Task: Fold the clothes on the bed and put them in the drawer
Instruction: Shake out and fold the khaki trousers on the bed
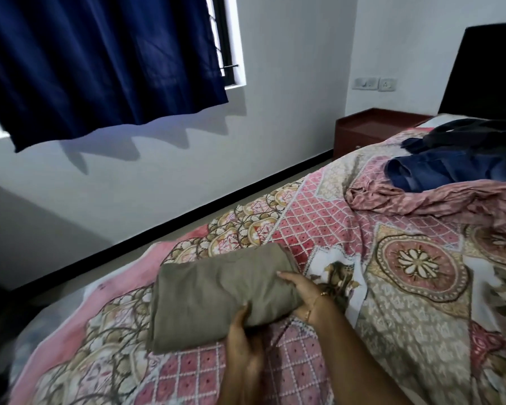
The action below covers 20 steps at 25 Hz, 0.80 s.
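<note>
A folded olive-brown garment (216,296) lies on the patterned bedspread (392,273) near the foot of the bed. My left hand (243,337) grips its near edge, thumb on top and fingers beneath. My right hand (301,293), with a thin bracelet at the wrist, holds the garment's right end, fingers curled round the fold. Further up the bed lie unfolded clothes: a crumpled pink garment (421,197), blue jeans (438,171) and a dark garment (468,135). A reddish-brown bedside cabinet (362,133) stands past the bed by the wall; its drawer front is mostly hidden.
A black headboard (485,68) rises at the far right. A dark blue curtain (100,62) hangs over the window on the white wall. A strip of floor (158,258) runs between bed and wall.
</note>
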Motion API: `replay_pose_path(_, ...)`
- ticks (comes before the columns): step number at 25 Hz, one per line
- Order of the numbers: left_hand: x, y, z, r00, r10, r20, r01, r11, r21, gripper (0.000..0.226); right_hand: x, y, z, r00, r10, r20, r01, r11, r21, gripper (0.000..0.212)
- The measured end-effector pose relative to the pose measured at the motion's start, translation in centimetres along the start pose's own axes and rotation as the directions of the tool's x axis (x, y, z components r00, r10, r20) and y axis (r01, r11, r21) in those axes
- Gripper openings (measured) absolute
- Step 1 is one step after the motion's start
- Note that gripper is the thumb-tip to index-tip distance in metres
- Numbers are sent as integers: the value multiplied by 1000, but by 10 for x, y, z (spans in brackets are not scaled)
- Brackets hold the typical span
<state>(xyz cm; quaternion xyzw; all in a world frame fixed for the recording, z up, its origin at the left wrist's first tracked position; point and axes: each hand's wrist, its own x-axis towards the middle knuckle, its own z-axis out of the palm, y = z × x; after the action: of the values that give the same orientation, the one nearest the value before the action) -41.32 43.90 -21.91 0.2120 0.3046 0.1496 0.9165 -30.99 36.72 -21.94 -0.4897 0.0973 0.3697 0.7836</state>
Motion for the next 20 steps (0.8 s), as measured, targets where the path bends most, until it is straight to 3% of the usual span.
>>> replay_pose_path(4,3,52,-37,968,234,-94,-250,944,-216,43,-5,8,4,990,134,33,-126,977,-174,19)
replay_pose_path(8,4,92,-38,978,183,-97,-190,979,-70,32,-4,15,13,992,125,32,-113,961,-252,21)
replay_pose_path(11,4,102,-50,983,123,-139,-137,986,-99,17,-2,19,23,998,37,45,-26,977,-213,28)
replay_pose_path(12,3,105,-58,982,126,-138,-144,980,-134,22,-2,19,25,999,12,50,-1,977,-212,32)
replay_pose_path(15,-3,113,-92,974,215,-70,-226,918,-327,97,-1,23,38,991,-55,118,74,983,-167,33)
replay_pose_path(16,-5,115,-105,965,255,-55,-257,898,-357,107,-2,29,46,989,-56,139,76,987,-138,31)
replay_pose_path(18,-15,113,-125,937,345,-49,-345,897,-275,97,-4,49,63,988,-43,147,53,997,-65,23)
replay_pose_path(20,-20,110,-137,925,366,-101,-380,882,-279,89,-5,76,77,993,-69,94,67,997,24,39)
